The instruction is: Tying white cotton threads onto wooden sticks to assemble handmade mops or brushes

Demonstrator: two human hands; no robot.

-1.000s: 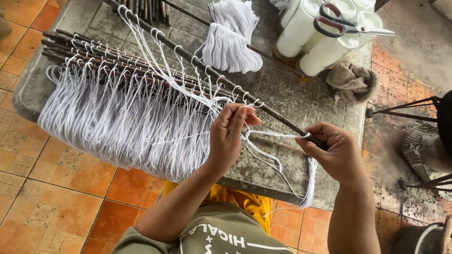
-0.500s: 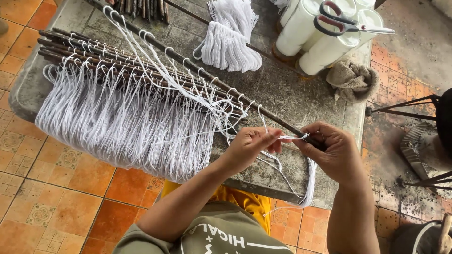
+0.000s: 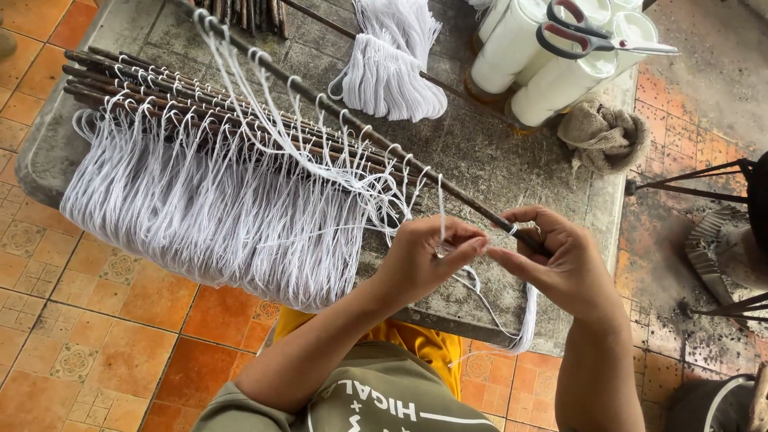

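Item: white string [image 3: 442, 210] looped onto dark rod [image 3: 448, 186], near its right end.
Your left hand [image 3: 424, 260] has dropped from above the rod to pinch the string; your right hand [image 3: 560, 260] clasps the rod's end, so the knot is tightening.

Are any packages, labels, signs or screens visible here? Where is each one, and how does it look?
No package, sign or screen shows.
Printed lettering: white, on the chest of the olive shirt, bottom centre, seen upside down.
White thread cones: tall cylinders at the far right of the stone table, with no label visible.
Scissors: red handles, lying across the cones.
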